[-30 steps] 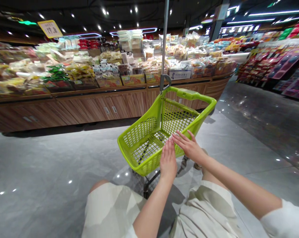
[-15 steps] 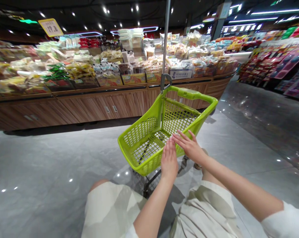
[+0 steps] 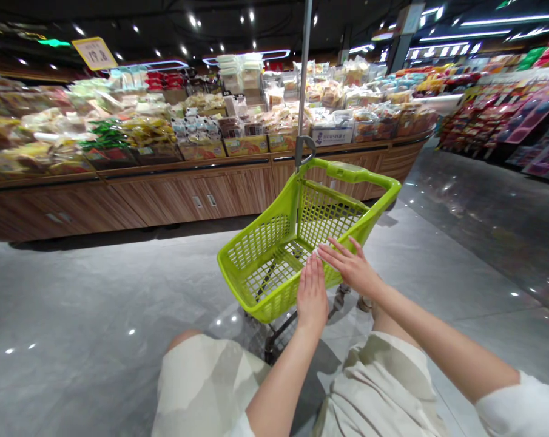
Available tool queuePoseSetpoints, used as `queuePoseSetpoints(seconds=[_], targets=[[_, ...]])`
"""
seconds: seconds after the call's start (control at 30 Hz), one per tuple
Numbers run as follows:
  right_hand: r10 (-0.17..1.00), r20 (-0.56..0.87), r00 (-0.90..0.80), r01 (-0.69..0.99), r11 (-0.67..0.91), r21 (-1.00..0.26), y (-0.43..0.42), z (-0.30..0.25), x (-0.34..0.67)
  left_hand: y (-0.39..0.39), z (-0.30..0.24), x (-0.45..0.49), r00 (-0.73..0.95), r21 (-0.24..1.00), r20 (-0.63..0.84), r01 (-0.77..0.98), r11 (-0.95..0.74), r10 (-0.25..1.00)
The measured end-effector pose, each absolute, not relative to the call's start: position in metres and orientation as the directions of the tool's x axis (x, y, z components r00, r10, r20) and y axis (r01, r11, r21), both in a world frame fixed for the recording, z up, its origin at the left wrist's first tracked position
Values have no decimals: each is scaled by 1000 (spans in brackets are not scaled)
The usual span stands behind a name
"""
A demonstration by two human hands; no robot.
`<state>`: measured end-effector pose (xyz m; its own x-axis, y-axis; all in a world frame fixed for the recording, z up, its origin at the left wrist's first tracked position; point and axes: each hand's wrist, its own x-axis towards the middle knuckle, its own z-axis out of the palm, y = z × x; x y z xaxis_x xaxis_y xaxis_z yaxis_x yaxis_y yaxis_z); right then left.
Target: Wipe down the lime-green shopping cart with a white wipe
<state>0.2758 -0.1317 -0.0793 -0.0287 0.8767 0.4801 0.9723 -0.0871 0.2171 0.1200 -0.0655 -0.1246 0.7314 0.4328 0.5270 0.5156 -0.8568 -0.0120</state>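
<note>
A lime-green shopping cart [image 3: 258,311] stands in front of me, its basket holding nothing I can see. My left hand [image 3: 312,296] lies over the near rim of the basket, back up, with its fingers stretched out side by side. From the right comes my right hand [image 3: 350,266], fingers extended and thumb apart, resting at the same rim. The fingertips of both hands meet or nearly meet. A small pale spot shows there, too small to name. The undersides of both hands are hidden.
Behind the cart runs a wood-panelled display counter [image 3: 238,185] heaped with packaged foods. A grey pole [image 3: 305,67] rises from the cart's corner. A price sign [image 3: 94,53] hangs at upper left. More shelves of packets [image 3: 469,124] stand at right. My knees are close below the cart.
My right hand has shifted very slightly to the right, its fingertips still by the left hand's. The cart and my left hand stay practically where they were.
</note>
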Motion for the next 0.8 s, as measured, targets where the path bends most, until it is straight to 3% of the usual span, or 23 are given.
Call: queuePoseSetpoints(seconds=[0.07,0.2,0.27,0.43,0.5,0.6,0.7,0.8], targets=[[850,525,43,953,-193,234,-140,-65,309,-65,-127,121,723,3,538,513,-858,434],[668,680,304,852,-509,120,-148,-43,361,-64,-130,123,721,8,550,501,-865,423],[666,676,316,858,-504,95,-142,-50,345,-64,-130,123,720,4,552,501,-865,420],[858,513,20,975,-130,181,-125,-80,269,-64,-126,120,722,14,531,516,-856,444],[879,475,-31,973,-83,216,-127,-75,276,-64,-125,119,727,16,521,515,-857,447],[811,573,121,940,-280,197,-133,-55,323,-63,-127,119,729,21,521,510,-860,445],[659,678,326,862,-502,73,-135,-46,349,-64,-128,121,726,23,523,512,-859,447],[702,648,297,901,-431,54,-127,-62,317,-65,-127,122,724,25,510,526,-850,463]])
